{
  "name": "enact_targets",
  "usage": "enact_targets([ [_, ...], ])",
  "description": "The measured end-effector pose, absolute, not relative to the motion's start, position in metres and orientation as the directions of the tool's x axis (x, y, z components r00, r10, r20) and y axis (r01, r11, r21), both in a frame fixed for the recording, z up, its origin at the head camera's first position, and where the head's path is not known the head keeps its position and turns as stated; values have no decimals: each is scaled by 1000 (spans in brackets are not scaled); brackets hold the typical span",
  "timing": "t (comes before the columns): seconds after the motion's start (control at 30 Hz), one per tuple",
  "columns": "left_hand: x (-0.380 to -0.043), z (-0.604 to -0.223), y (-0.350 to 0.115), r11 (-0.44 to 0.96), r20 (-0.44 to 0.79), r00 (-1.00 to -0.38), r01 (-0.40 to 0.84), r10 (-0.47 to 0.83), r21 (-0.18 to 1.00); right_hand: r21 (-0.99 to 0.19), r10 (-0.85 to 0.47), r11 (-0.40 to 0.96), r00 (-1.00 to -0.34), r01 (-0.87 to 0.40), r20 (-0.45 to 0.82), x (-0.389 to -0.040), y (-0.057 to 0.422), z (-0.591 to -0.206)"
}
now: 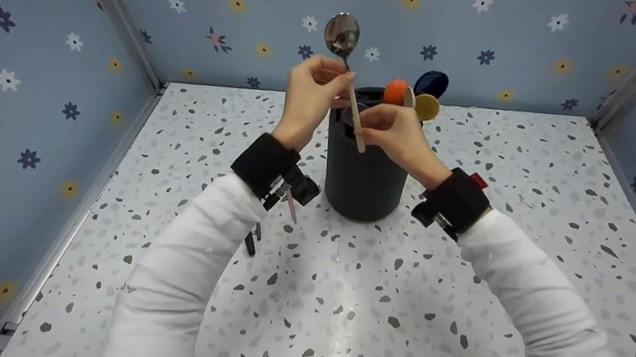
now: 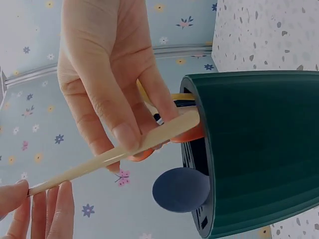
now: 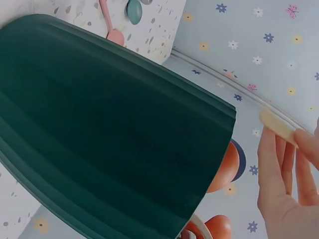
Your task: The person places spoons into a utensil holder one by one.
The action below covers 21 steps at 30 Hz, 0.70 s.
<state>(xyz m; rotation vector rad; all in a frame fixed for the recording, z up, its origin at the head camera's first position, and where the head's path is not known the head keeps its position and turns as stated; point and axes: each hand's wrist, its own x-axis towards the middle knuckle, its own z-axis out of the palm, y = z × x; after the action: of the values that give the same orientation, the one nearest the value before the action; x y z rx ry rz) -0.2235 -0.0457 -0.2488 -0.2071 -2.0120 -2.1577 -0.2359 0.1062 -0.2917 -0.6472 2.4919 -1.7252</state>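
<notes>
A spoon with a shiny metal bowl [image 1: 342,34] and a cream handle [image 2: 112,157] is held slanted, bowl upward, above the front of a dark green utensil holder [image 1: 363,184]. My left hand [image 1: 313,93] pinches it near the neck, just under the bowl. Lower down, my right hand [image 1: 396,136] pinches the handle close to its end, which shows as a cream tip [image 3: 276,125] in the right wrist view. Behind the right hand, an orange utensil head [image 1: 396,91], a yellow one [image 1: 426,107] and a dark blue one [image 1: 431,84] stick out of the holder.
Left of the holder, partly behind my left forearm, lie a pink utensil [image 1: 291,207] and a black handle [image 1: 250,244]. A teal spoon [image 3: 133,11] lies there too. Flowered panels [image 1: 192,17] enclose the speckled table [image 1: 454,353] at the back and sides.
</notes>
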Motion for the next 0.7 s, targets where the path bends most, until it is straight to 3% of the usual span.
enact_targets([
  [0.37, -235, -249, -50, -115, 255, -961, 266, -104, 957, -860, -292, 373, -924, -348, 247, -254, 93, -287],
  [0.7, -242, -266, -54, -94, 273, -953, 287, -131, 953, -870, -248, 351, -930, -346, 270, -255, 89, -291],
])
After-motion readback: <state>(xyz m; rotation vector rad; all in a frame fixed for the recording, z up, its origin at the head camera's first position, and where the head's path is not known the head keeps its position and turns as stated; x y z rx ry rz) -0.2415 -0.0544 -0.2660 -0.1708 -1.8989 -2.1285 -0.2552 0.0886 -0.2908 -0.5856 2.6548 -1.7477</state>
